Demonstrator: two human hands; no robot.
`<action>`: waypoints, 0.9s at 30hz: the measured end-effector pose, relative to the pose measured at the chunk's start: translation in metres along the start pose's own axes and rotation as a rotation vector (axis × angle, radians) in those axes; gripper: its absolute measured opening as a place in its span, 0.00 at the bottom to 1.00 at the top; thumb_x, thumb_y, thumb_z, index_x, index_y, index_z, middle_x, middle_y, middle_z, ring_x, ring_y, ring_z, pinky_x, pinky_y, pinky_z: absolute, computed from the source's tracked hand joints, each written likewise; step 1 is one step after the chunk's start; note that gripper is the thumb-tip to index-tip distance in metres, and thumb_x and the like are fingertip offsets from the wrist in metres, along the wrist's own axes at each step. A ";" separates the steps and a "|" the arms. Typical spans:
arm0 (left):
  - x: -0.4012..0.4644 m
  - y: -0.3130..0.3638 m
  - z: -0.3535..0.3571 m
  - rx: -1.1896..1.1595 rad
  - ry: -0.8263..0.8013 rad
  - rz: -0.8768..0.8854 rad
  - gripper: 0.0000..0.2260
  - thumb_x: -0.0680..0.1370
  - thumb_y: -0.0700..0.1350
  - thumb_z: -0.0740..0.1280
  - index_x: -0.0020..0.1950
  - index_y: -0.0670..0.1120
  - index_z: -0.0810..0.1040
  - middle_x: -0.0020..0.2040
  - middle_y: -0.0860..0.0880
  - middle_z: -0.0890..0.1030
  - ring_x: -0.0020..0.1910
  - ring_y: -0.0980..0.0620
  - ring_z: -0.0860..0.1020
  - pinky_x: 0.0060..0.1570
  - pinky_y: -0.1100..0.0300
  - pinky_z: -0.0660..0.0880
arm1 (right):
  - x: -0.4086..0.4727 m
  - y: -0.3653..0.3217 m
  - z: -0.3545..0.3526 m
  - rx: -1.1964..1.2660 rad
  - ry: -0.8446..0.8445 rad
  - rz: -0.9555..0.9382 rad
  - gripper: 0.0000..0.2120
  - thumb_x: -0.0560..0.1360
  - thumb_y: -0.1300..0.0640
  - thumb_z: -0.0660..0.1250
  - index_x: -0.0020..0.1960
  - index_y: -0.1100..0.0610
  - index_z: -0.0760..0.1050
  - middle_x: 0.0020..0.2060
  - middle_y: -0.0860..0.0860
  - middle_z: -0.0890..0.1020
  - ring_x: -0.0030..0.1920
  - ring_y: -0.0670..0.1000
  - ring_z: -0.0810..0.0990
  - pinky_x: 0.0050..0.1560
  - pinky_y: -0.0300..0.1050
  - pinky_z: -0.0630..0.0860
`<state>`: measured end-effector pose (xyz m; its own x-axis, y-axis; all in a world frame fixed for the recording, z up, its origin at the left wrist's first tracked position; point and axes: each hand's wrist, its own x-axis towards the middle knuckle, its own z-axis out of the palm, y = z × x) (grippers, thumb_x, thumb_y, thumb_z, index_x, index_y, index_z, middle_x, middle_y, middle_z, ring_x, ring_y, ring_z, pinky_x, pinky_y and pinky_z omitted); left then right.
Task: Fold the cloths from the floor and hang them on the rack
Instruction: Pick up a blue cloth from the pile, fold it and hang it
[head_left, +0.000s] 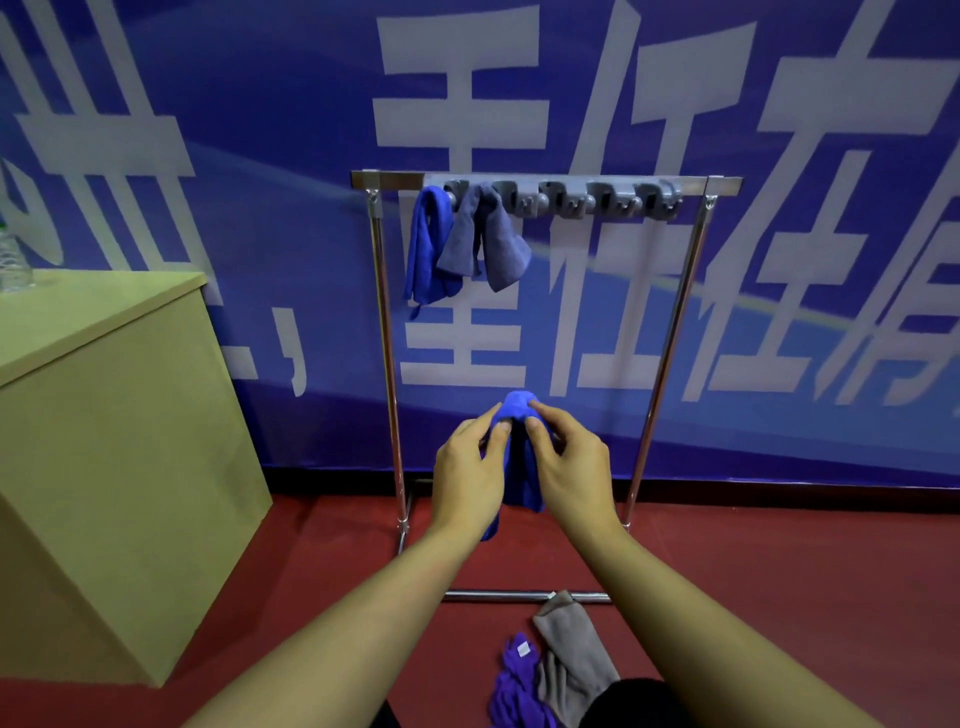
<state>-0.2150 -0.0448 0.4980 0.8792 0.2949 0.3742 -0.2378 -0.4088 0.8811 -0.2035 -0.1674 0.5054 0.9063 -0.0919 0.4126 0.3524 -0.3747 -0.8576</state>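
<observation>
A folded blue cloth (519, 457) hangs between my hands in front of the metal rack (384, 322). My left hand (470, 473) pinches its upper left part and my right hand (569, 467) pinches its upper right; the folded top pokes up above my fingers. On the rack's grey hook bar (597, 195) hang a blue cloth (428, 244) at the far left and a grey cloth (485, 236) beside it. Further hooks to the right are bare. On the red floor lie a purple cloth (514, 686) and a grey cloth (569, 654), near the rack's front base bar.
A beige cabinet (104, 441) stands to the left, with a clear plastic bottle (13, 254) on top at the frame edge. A blue banner wall (779, 312) with white characters is right behind the rack. Red floor (779, 571) spreads to the right.
</observation>
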 end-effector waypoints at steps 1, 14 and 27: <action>0.007 0.007 0.002 0.020 0.001 0.011 0.14 0.83 0.51 0.63 0.67 0.56 0.79 0.55 0.60 0.82 0.53 0.59 0.79 0.49 0.68 0.73 | 0.008 -0.004 -0.002 -0.017 0.008 -0.002 0.13 0.80 0.48 0.65 0.62 0.47 0.79 0.49 0.40 0.84 0.50 0.38 0.81 0.53 0.40 0.79; 0.140 0.119 0.039 -0.046 -0.044 0.097 0.14 0.85 0.54 0.58 0.61 0.55 0.81 0.50 0.52 0.84 0.49 0.53 0.80 0.46 0.57 0.76 | 0.157 -0.073 -0.041 0.137 0.104 -0.132 0.10 0.82 0.51 0.62 0.59 0.51 0.80 0.49 0.43 0.84 0.51 0.40 0.82 0.51 0.34 0.77; 0.281 0.139 0.058 0.133 0.065 0.239 0.14 0.85 0.51 0.57 0.56 0.50 0.82 0.40 0.51 0.79 0.39 0.51 0.77 0.35 0.60 0.68 | 0.300 -0.080 -0.020 0.160 0.112 -0.203 0.12 0.83 0.51 0.60 0.61 0.53 0.78 0.50 0.44 0.83 0.51 0.40 0.81 0.52 0.35 0.78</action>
<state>0.0231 -0.0683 0.7089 0.7749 0.2297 0.5888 -0.3755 -0.5820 0.7213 0.0356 -0.1836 0.7044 0.7850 -0.1350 0.6046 0.5644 -0.2464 -0.7879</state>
